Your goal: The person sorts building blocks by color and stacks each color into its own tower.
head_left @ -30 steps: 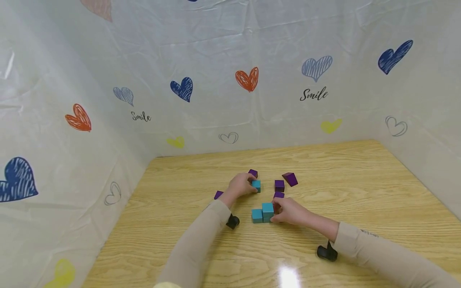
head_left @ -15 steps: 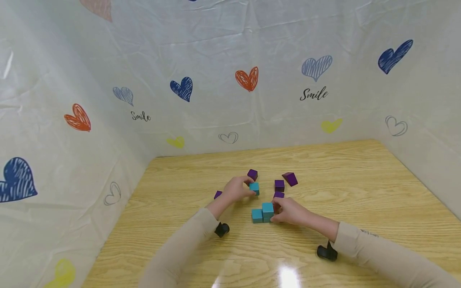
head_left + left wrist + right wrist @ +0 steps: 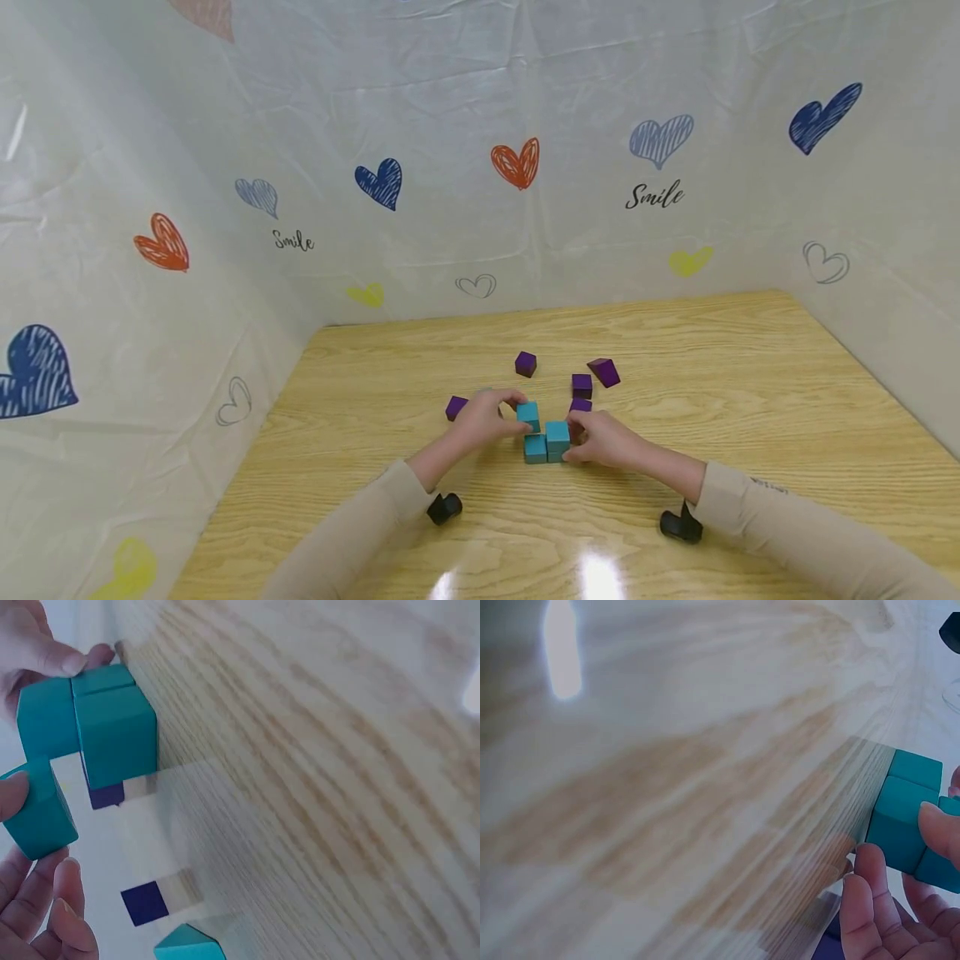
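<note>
My left hand (image 3: 482,421) pinches a blue cube (image 3: 528,415) between thumb and fingers, just behind and above a low blue cube (image 3: 535,449). Against that cube's right side stands a two-high stack of blue cubes (image 3: 557,437). My right hand (image 3: 606,442) holds this stack from the right; in the right wrist view its thumb (image 3: 939,829) lies on the blue cubes, with curled fingers beside them. The left wrist view shows the pinched cube (image 3: 41,810) apart from the standing cubes (image 3: 116,731).
Purple cubes (image 3: 526,364) (image 3: 582,386) and a purple wedge (image 3: 604,372) lie behind the stack. Another purple block (image 3: 456,407) lies left of my left hand. A blue piece with a pointed top (image 3: 191,945) is partly hidden. White cloth (image 3: 450,233) hangs behind the wooden table (image 3: 420,342).
My left hand has brought its blue cube nearer, from beside the back purple cube to the low blue cube. The right hand has stayed at the stack.
</note>
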### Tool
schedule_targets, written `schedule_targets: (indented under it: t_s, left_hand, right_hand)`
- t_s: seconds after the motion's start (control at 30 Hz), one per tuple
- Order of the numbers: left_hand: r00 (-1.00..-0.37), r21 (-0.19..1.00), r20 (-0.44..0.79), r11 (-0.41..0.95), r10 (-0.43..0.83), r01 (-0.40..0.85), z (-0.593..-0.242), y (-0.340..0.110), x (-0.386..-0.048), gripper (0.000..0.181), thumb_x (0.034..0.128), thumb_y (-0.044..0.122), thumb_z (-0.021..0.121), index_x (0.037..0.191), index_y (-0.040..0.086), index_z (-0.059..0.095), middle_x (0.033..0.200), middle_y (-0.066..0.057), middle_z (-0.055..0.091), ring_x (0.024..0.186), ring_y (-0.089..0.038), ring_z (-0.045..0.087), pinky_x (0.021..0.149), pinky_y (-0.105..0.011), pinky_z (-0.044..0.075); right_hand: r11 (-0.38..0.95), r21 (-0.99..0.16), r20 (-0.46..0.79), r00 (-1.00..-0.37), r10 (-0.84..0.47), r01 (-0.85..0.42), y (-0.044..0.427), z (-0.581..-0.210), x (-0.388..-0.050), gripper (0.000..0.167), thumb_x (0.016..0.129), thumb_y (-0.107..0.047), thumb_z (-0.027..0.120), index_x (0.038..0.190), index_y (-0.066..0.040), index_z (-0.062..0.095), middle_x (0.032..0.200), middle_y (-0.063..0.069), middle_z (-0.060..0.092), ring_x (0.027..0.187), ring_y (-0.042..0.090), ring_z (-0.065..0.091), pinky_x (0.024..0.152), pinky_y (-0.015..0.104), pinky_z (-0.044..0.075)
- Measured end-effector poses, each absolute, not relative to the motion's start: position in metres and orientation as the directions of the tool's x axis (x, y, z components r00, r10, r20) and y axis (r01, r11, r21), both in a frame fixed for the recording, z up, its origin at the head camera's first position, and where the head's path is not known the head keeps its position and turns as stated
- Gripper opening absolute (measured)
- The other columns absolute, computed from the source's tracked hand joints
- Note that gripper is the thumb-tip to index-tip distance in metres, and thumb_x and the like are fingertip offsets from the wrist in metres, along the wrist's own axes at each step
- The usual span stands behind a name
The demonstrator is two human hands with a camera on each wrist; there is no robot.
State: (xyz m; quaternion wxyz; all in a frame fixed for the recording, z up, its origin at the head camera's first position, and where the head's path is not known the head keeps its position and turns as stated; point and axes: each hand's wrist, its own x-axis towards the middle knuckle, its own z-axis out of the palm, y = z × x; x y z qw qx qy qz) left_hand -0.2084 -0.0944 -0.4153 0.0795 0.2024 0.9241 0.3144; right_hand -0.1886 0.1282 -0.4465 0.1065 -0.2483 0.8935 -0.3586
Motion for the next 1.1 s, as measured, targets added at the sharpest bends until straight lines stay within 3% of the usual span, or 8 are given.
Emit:
schedule_targets:
  t_s: [1.1]
  left_hand:
    - [-0.879,0.582,0.039,0.705,0.474,0.406,-0.431,-0.092,-0.187,0.041,0.0748,0.032,0.075,0.110,0.017,0.063,0.097,0.003,0.062,0.057,-0.003,0.046,0.050,-0.019,0.040]
  right_hand:
    - [0.624,-0.689,-0.013,-0.854,-0.520,-0.369,0.128,-0.445,-0.188,0.026,0.075,-0.016,0.075,0.090,-0.006,0.057,0.086,0.001,0.063,0.079,0.014,0.058,0.067,0.027,0.048]
